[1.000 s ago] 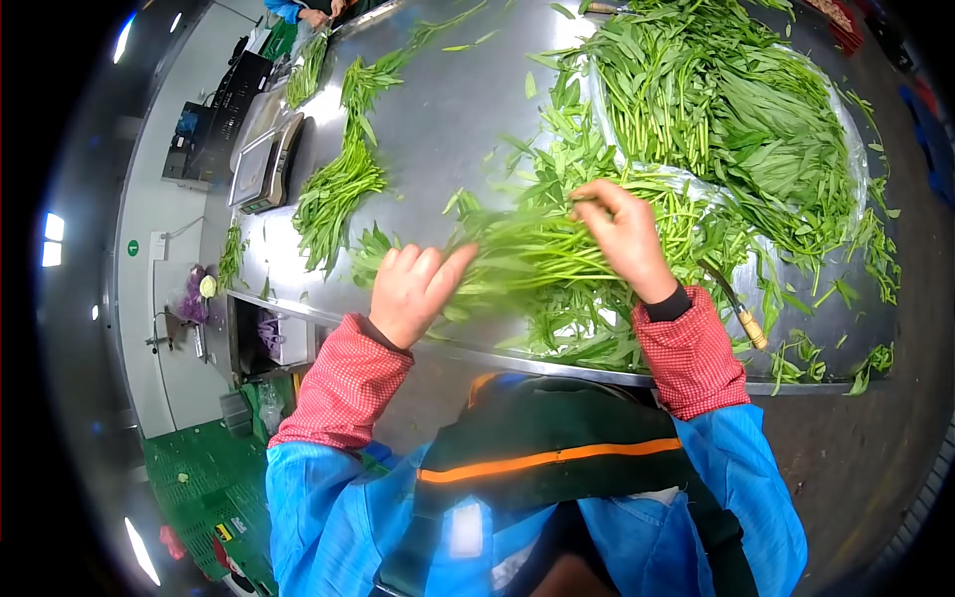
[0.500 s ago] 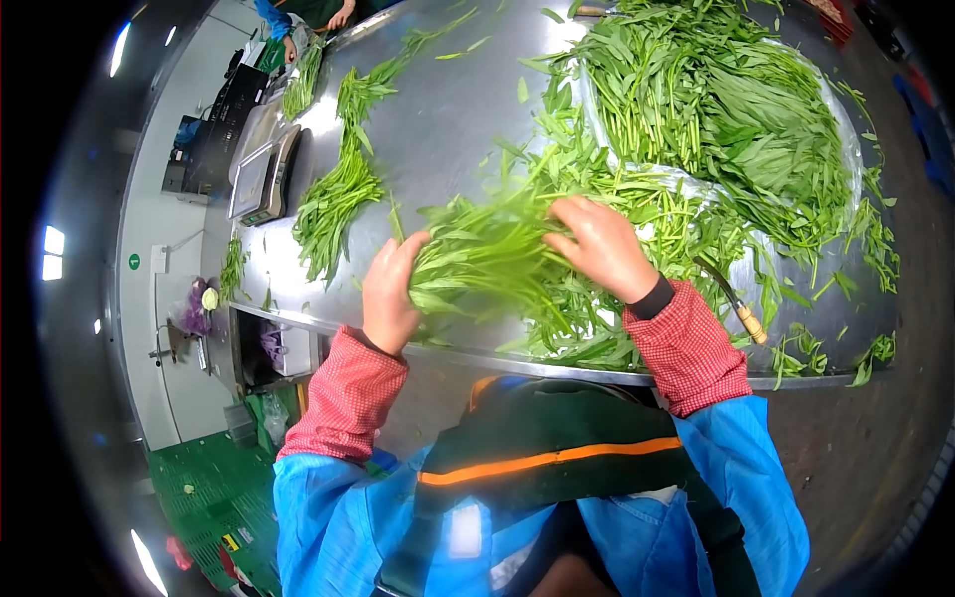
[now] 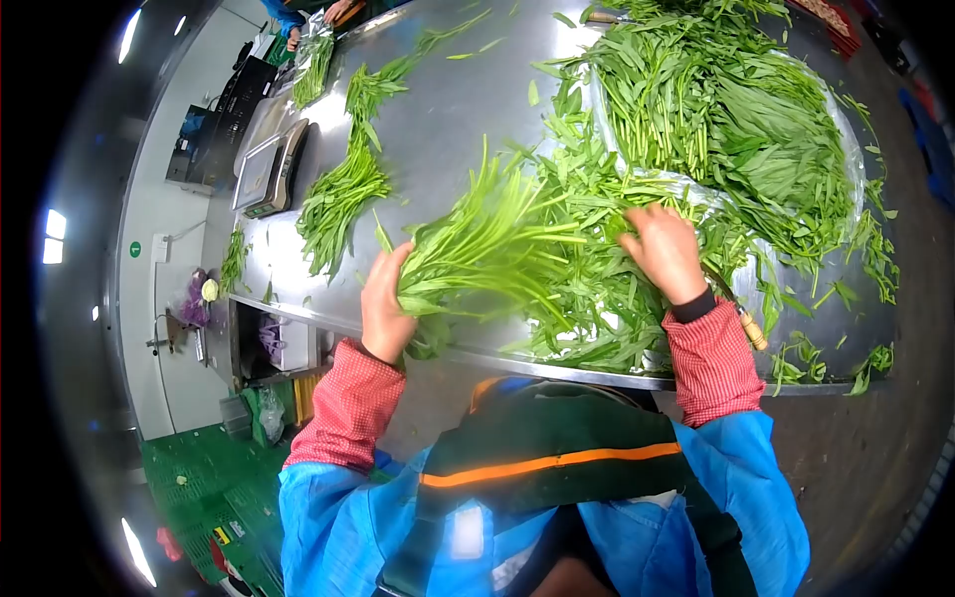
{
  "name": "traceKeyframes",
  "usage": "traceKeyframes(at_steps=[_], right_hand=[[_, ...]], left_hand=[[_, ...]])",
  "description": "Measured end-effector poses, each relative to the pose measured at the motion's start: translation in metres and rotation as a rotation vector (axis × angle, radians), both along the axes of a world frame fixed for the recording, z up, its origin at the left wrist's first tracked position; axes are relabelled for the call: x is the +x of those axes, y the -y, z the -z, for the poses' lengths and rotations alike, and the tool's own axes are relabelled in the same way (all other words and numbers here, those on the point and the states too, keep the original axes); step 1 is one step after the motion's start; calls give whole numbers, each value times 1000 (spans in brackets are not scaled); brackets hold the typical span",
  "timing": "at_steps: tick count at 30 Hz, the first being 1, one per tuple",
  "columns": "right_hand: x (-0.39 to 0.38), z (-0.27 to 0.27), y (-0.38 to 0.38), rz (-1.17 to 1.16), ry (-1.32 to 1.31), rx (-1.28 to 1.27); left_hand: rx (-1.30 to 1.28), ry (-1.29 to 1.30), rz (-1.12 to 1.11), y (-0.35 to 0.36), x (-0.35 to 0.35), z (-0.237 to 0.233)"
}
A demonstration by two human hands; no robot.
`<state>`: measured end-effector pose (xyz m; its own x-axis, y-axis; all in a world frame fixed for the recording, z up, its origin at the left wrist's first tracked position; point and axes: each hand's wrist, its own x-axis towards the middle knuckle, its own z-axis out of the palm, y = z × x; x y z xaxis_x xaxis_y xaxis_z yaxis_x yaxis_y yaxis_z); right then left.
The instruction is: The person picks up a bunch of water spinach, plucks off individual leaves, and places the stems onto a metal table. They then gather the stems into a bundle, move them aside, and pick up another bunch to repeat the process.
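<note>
My left hand (image 3: 386, 303) is closed round the leafy end of a bunch of water spinach (image 3: 477, 244), a little above the metal table. Its stems fan out to the right and are partly blurred. My right hand (image 3: 665, 254) is over loose greens (image 3: 607, 279) to the right of the bunch, thumb and fingers apart, with nothing visible in it. Beside my right wrist lies a curved knife with a wooden handle (image 3: 753, 330), its blade partly among the greens.
A large heap of greens (image 3: 696, 109) lies on clear plastic at the right. Left of centre is a row of laid-out greens (image 3: 343, 204), beside a scale (image 3: 271, 171). Another person's hands (image 3: 293, 38) are at the far left corner. The table's front edge (image 3: 557, 370) runs before me.
My right hand has moved from the bunch's stems to the right, over the loose greens. My left hand stays almost in place, still holding the bunch.
</note>
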<state>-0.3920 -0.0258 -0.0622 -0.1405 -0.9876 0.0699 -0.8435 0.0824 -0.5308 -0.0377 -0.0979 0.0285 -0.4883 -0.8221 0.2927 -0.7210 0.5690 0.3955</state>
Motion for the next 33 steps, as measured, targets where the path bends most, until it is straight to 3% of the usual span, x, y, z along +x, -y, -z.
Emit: traceKeyframes(at_steps=[1, 4, 5, 7, 10, 11, 13, 15, 20, 23, 25, 26, 30, 33], right_hand=[[4, -9, 7, 97, 302, -60], [20, -34, 17, 21, 705, -96], [30, -30, 24, 25, 638, -155], [45, -33, 31, -17, 822, 103], [61, -5, 35, -67, 1138, -97], [55, -5, 33, 39, 1124, -123], [41, -8, 29, 300, 1477, -54], [25, 6, 26, 200, 1668, -246], [45, -53, -4, 103, 1261, -255], [66, -56, -1, 75, 631, -82], [78, -37, 5, 38, 288, -122], [82, -32, 9, 16, 247, -35], [97, 12, 20, -28, 1173, 29], [79, -5, 13, -5, 1364, 11]], left_hand=[[-4, 16, 15, 0, -2, -2], [-14, 43, 76, -4, -9, -5], [-35, 48, 99, -5, -13, -5], [-77, 54, 142, -7, -19, -5], [32, -12, 55, -7, -19, -2], [63, -43, 15, -6, -17, 0], [89, -63, -8, -7, -9, 7], [138, -127, -39, -4, -2, 19], [188, -144, -82, -7, -1, 21], [173, -149, -60, -9, -10, 18], [138, -142, -42, -15, -20, 16], [131, -155, -34, -16, -23, 15], [143, -110, -35, -19, -23, 20], [177, -137, -35, -17, -15, 23]])
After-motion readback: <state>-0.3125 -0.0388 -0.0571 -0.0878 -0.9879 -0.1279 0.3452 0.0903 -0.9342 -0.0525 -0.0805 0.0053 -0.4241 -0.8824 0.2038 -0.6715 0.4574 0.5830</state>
